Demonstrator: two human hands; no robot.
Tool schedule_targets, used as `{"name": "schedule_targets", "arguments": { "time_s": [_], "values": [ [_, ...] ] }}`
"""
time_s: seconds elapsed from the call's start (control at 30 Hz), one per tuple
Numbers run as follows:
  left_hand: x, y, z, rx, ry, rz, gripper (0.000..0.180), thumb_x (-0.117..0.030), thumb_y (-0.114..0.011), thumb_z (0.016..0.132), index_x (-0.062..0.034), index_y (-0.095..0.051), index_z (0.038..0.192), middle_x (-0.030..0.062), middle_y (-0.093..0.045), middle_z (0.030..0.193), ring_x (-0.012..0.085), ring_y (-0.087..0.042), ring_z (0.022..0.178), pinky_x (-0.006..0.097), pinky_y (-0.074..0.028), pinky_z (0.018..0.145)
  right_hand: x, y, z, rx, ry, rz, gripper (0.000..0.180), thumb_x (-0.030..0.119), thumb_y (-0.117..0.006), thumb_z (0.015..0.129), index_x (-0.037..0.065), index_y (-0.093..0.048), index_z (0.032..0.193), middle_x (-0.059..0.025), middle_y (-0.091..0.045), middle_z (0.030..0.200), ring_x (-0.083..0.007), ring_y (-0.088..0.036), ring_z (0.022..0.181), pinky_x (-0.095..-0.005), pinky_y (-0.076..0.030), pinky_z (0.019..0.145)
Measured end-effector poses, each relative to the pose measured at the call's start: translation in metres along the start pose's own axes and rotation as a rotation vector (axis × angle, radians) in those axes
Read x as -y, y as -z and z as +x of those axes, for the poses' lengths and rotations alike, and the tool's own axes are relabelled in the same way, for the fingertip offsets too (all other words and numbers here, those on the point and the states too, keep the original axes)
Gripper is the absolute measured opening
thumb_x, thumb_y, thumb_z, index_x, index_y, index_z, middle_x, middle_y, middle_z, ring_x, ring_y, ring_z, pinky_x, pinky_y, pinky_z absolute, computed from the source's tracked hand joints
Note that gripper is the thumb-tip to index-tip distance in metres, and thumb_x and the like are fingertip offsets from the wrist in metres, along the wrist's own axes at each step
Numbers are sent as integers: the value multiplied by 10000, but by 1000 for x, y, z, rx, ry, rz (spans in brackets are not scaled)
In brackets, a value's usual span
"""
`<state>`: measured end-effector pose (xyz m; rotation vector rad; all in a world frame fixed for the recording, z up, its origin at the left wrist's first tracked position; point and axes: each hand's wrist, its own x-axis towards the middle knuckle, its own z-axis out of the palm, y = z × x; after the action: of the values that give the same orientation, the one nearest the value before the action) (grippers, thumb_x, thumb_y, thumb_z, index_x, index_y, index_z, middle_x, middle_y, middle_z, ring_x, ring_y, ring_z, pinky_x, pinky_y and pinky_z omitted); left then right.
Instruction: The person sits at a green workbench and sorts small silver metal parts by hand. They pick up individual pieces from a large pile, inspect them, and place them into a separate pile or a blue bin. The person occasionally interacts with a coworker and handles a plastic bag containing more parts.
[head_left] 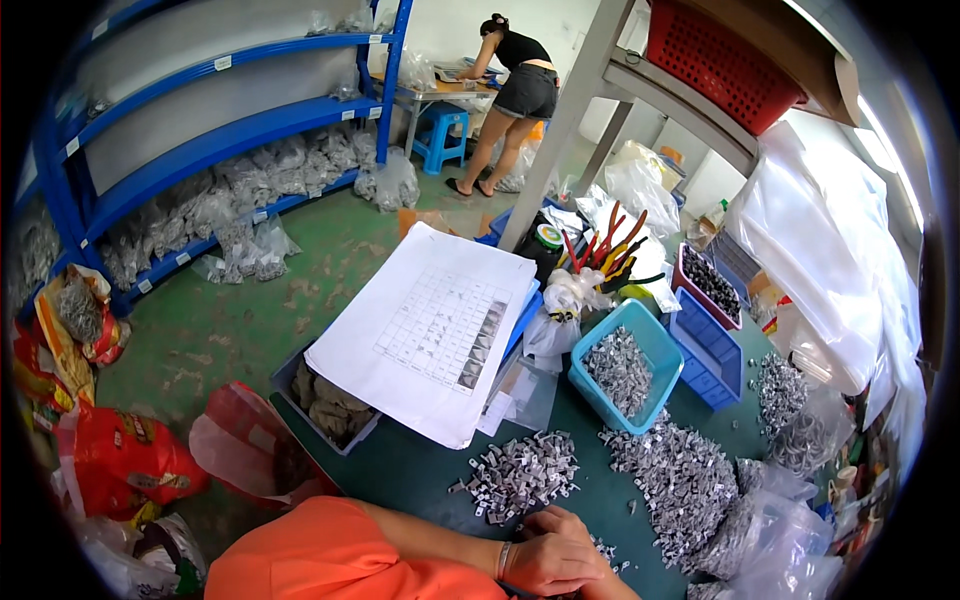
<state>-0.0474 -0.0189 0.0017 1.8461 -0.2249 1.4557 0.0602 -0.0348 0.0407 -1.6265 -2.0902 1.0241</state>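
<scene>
At the bottom of the head view my left hand (545,566), with a bracelet at the wrist, is closed and lies against my right hand (562,524). The two overlap, so most of the right hand's fingers are hidden. Whatever the left fingers hold, if anything, cannot be made out. Just beyond both hands is a heap of small grey metal brackets (522,474) on the dark green tabletop (425,490). More brackets show beside my right forearm. A larger pile of similar metal parts (678,482) spreads to the right.
A turquoise basket (577,372) holds metal parts; a blue tray (735,370) stands beside it. Printed sheets (425,330) lie at the table's left, near pliers (610,245). Plastic bags (785,545) sit at right. Blue shelves (240,130) and another person (520,85) are farther back.
</scene>
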Motion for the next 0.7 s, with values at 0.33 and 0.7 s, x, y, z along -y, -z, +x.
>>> {"name": "schedule_targets", "arguments": {
  "time_s": [0.33,0.7],
  "values": [
    [-1,7,7,42,57,-82,256,-35,-630,770,-18,-596,1023,131,-579,883,304,-583,776,370,-476,681,-4,21,-10,-428,-186,43,128,41,-690,756,-16,-650,864,-123,-652,732,-160,-631,632,-273,-498,579],
    [0,8,7,50,72,-60,267,-30,-625,762,-23,-606,1029,111,-577,889,295,-573,741,367,-465,644,-5,28,-15,-560,-180,13,119,44,-704,743,-10,-666,841,-105,-634,710,-153,-605,604,-260,-475,557]
  ]
}}
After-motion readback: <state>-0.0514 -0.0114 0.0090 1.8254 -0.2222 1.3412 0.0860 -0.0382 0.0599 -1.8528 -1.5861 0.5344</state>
